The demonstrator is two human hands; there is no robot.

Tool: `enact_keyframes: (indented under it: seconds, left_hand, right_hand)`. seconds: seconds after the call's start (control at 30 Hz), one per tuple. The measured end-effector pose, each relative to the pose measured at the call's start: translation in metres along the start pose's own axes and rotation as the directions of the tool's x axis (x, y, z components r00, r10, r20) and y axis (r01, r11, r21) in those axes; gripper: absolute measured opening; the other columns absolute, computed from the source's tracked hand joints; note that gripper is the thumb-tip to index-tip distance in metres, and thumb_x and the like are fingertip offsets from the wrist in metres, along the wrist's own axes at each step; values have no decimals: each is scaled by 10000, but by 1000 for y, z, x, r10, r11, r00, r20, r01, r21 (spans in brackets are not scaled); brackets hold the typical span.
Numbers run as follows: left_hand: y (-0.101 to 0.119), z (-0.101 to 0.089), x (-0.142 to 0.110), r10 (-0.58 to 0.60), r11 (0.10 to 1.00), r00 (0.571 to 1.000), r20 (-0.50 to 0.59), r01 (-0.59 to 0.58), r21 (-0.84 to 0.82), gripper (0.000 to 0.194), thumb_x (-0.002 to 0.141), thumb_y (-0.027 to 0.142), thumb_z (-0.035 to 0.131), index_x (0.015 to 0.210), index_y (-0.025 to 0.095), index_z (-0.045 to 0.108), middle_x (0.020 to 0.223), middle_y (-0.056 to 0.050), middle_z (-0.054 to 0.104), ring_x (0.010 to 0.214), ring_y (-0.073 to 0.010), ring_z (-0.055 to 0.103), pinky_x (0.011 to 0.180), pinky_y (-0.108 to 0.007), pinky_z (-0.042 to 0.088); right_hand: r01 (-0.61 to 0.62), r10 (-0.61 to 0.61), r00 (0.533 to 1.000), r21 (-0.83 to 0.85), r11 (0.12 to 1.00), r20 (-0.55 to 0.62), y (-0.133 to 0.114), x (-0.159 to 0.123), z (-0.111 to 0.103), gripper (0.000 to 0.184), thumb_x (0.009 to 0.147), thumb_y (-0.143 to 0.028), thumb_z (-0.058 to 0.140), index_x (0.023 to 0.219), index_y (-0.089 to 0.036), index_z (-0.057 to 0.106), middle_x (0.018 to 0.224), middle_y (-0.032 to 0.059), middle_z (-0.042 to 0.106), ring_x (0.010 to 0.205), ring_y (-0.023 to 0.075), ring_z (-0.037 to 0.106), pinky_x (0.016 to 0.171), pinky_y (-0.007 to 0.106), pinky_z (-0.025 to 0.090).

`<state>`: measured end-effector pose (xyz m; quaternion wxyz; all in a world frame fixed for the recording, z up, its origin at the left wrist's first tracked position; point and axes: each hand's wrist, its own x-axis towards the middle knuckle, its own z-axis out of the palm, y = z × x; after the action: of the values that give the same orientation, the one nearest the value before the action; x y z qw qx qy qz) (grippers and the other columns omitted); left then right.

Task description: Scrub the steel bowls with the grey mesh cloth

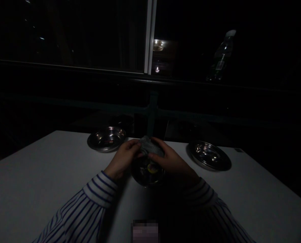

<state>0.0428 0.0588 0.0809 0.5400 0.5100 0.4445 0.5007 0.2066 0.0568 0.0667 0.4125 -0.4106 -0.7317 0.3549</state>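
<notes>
A crumpled grey cloth [150, 147] is pinched between both hands at the far side of the white table. My left hand [126, 153] grips its left edge, fingers closed. From the right, my right hand [169, 157] closes on the cloth with the thumb toward me. Just below the hands is a dark, shiny metal bowl [146, 177] with a yellow patch inside. The cloth and hands cover its far rim; whether they touch the bowl I cannot tell in the dim light.
A steel bowl [106, 139] with a small reddish mark inside stands at the table's [51, 168] back left. Another steel bowl [208, 156] is at the back right. Beyond are a window frame [150, 37] and a plastic bottle [221, 55], leaning in view.
</notes>
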Motion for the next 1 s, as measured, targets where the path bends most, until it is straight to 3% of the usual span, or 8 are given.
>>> enact_keyframes:
  seconds: [0.23,0.5,0.6,0.7,0.8,0.83,0.9,1.0]
  left_hand:
    - [1,1,-2,59,997,998,2,-59,-48,467,706,127,593,1168,173,537,987,-50,665,786,-131,617,743,-276,502]
    - [3,2,-4,59,998,998,-18,-59,-13,274,663,174,627,933,125,646,865,-40,676,750,-133,602,713,-260,477]
    - [8,0,-9,47,999,999,-16,-47,1,279,647,142,605,924,122,636,858,-38,667,755,-134,602,703,-248,473]
    - [7,-8,-17,30,999,996,-90,-27,30,283,661,184,590,938,130,616,829,-33,650,767,-147,605,670,-253,478]
    - [-13,-20,-28,26,986,953,-303,25,162,220,709,319,572,805,123,598,653,-2,578,560,-116,544,494,-231,423]
    - [-23,-23,-32,-40,982,948,-317,95,161,248,724,358,560,812,127,575,606,6,562,507,-116,525,456,-234,402]
    - [-43,-26,-42,-164,977,943,-290,196,82,315,739,442,539,829,140,530,573,7,562,473,-128,530,448,-253,411]
    - [-64,-21,-52,-234,972,956,-174,237,-9,319,750,448,532,789,132,517,651,-43,617,513,-133,563,487,-272,445]
  right_hand:
    - [98,-106,994,-224,970,-21,0,1,0,509,762,-229,568,1259,-199,461,1256,76,523,1149,203,484,980,387,373]
    - [81,-73,993,-80,994,93,-6,-5,3,496,828,-354,519,1300,-253,408,1218,51,559,1077,188,544,919,359,433]
    - [118,-105,991,-179,977,79,-12,-6,0,429,853,-306,472,1277,-243,445,1246,38,542,1122,173,512,965,346,396]
    - [114,-103,993,-409,906,49,-18,-10,-6,421,855,-301,459,1268,-223,463,1241,57,540,1129,194,498,973,376,380]
    - [138,-118,990,-554,821,71,-18,-21,-12,429,867,-300,437,1284,-199,444,1208,76,551,1098,197,512,940,367,406]
    - [162,-138,987,-587,793,86,-17,-25,-14,426,870,-290,435,1284,-192,441,1188,79,560,1077,190,522,919,349,420]
    - [214,-182,976,-650,729,117,-11,-36,-15,413,870,-277,441,1271,-178,449,1153,88,571,1034,182,539,865,316,446]
    - [264,-237,960,-771,580,150,-1,-54,-9,390,865,-285,451,1242,-188,473,1128,102,574,968,197,555,755,305,461]
